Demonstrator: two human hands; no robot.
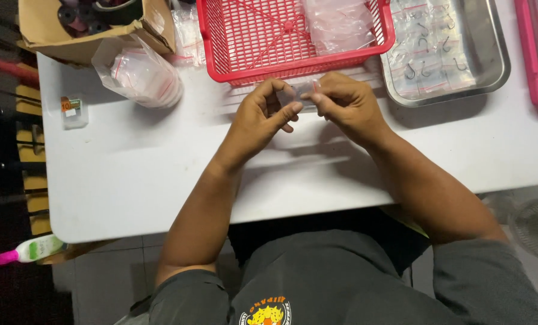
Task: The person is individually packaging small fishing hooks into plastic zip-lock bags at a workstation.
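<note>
Clear plastic, a small bag (298, 95), sits between our two hands above the white table (130, 174), just in front of the red basket (293, 63). Left hand (263, 117): grip closed, thumb and forefinger pinching the bag's left edge, other fingers curled under. Right hand (344, 105): grip closed too, fingertips pinching the bag's right edge from above. What the bag holds we cannot tell; it is mostly hidden by the fingers.

Around the hands: red basket holds more clear bags toward its right side. Metal tray (491, 78) to the right carries a layer of small bags with dark hook-shaped parts inside. Edge of a second pink basket (536, 90) at far right. To the left, a bulging clear sack of bags (139, 75) with red-striped tops leans by a cardboard box (46, 30). Small clear case (74, 112) lies near the table's left edge. White bottle with pink cap (31, 250) lies below the table at left.
</note>
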